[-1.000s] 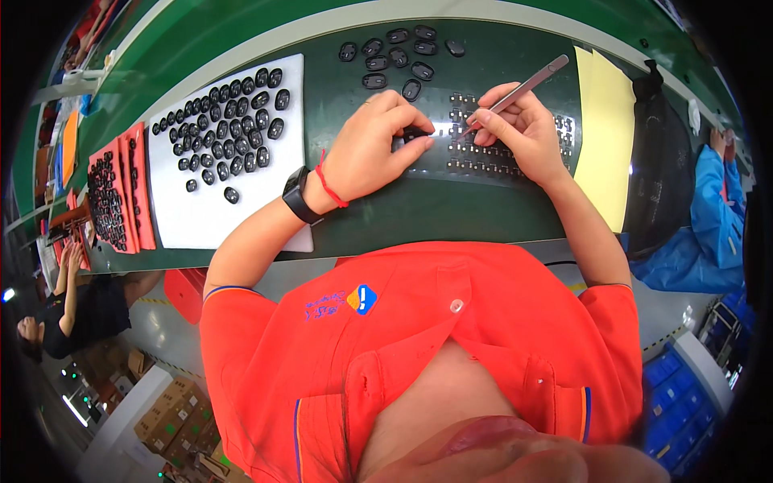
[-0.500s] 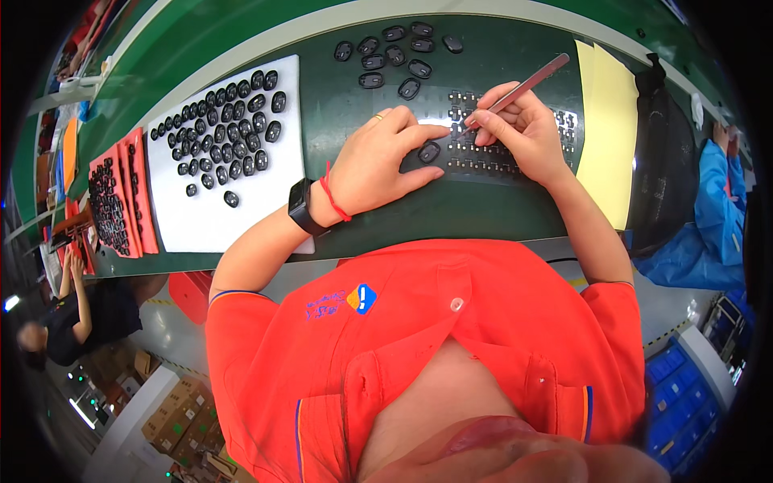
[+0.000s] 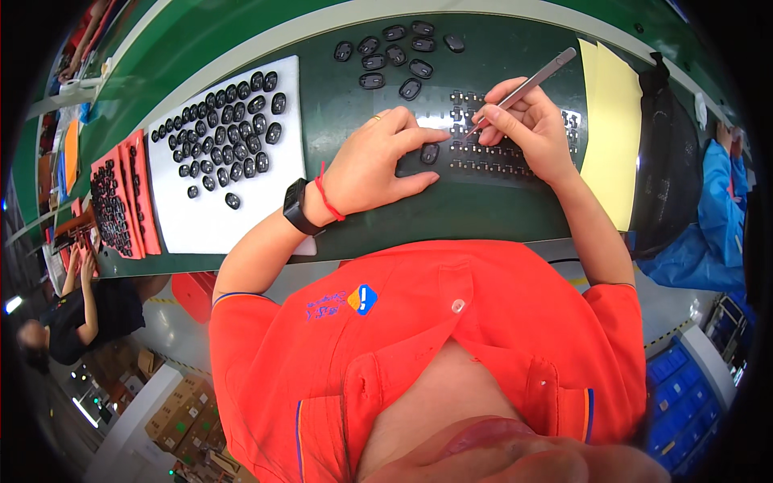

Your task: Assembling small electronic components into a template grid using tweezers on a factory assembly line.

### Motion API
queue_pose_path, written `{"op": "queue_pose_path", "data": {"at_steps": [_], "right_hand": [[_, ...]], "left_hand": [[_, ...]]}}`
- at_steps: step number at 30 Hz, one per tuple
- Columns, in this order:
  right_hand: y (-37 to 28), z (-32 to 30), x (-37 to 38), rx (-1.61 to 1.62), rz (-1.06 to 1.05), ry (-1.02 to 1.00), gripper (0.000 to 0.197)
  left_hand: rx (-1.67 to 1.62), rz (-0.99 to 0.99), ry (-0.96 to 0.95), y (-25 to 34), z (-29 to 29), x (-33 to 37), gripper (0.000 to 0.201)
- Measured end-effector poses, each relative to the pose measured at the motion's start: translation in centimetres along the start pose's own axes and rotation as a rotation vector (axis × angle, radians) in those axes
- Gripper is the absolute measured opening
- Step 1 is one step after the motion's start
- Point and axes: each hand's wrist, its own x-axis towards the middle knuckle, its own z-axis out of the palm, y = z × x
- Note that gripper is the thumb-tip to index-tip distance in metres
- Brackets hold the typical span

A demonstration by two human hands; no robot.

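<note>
My right hand (image 3: 531,137) grips a pair of metal tweezers (image 3: 543,72), handle slanting up to the right. Their tips point down at a clear sheet (image 3: 463,183) carrying rows of small black parts (image 3: 483,150) with pale centres. My left hand (image 3: 374,161) rests on the green table with thumb and forefinger spread apart. Between those two fingers lies one black oval casing (image 3: 430,153); whether the forefinger touches its upper edge I cannot tell. Several similar black casings (image 3: 395,55) lie loose beyond my hands.
On the left, a white foam sheet (image 3: 193,217) bears many black casings in rows. Red trays (image 3: 145,217) with dark parts stand farther left. Yellow sheets (image 3: 609,137) and a black bag (image 3: 668,161) lie to the right. Other people (image 3: 84,314) sit at both sides.
The tweezers' tips have moved slightly down and right, and my right hand has shifted a little right. My left hand has moved slightly left, its thumb now a bit farther from the casing.
</note>
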Motion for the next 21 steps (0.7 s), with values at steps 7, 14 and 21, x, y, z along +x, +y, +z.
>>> {"op": "queue_pose_path", "data": {"at_steps": [7, 14, 21], "right_hand": [[0.05, 0.3, 0.0, -0.073, 0.026, -0.004, 0.015], [-0.09, 0.21, 0.23, -0.045, 0.043, -0.012, 0.013], [-0.28, 0.23, 0.26, 0.024, 0.05, -0.008, 0.014]], "left_hand": [[-0.068, -0.077, 0.026, 0.26, 0.08, 0.11, 0.029], [-0.075, -0.091, 0.053, 0.1, 0.26, -0.09, 0.029], [-0.091, -0.113, 0.054, 0.13, 0.28, -0.09, 0.03]]}}
